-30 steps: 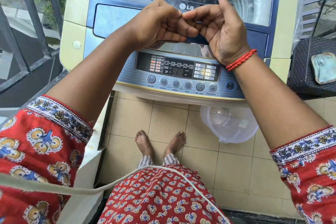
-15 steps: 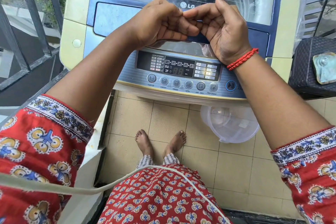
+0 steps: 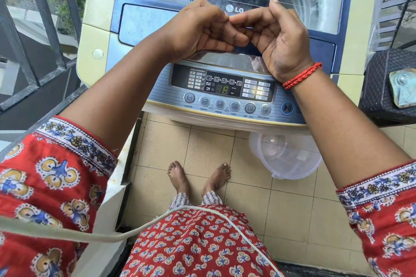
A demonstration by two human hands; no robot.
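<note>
Washing machine (image 3: 99, 36): a cream top-loader standing right in front of her on the balcony; she faces it barefoot, both arms stretched out over its front.
Tiled floor (image 3: 292, 220): pale square tiles under her feet; it runs on beneath the machine's front.
Railing (image 3: 42, 20): dark metal bars to her left; greenery shows behind them.
Lid (image 3: 146, 22): blue-framed with a clear ribbed window; it lies down flat and closed on top of the machine; the brand mark sits just beyond her knuckles.
Wicker stand (image 3: 378, 78): dark weave, just beside the machine on her right; a greenish dish (image 3: 404, 87) lies on it.
Control panel (image 3: 162, 94): a grey strip along the near edge, just in front of the lid; a row of round buttons runs below its dark window.
Plastic tub (image 3: 292, 159): clear, on the floor, half tucked under the machine's front at her right.
Cord (image 3: 108, 237): pale, looping across her red printed clothes.
Left hand (image 3: 193, 27): over the lid's front edge, back uppermost; fingers curled under, knuckles meeting the other hand's fingers; whether it touches the lid I cannot tell.
Right hand (image 3: 281, 36): palm turned toward her, thumb up; fingers bent in against the left hand; whether anything is pinched between them I cannot tell.
Red thread (image 3: 301, 75): wound round her right wrist, above the panel's corner.
Display (image 3: 221, 89): green digits glowing mid-panel.
</note>
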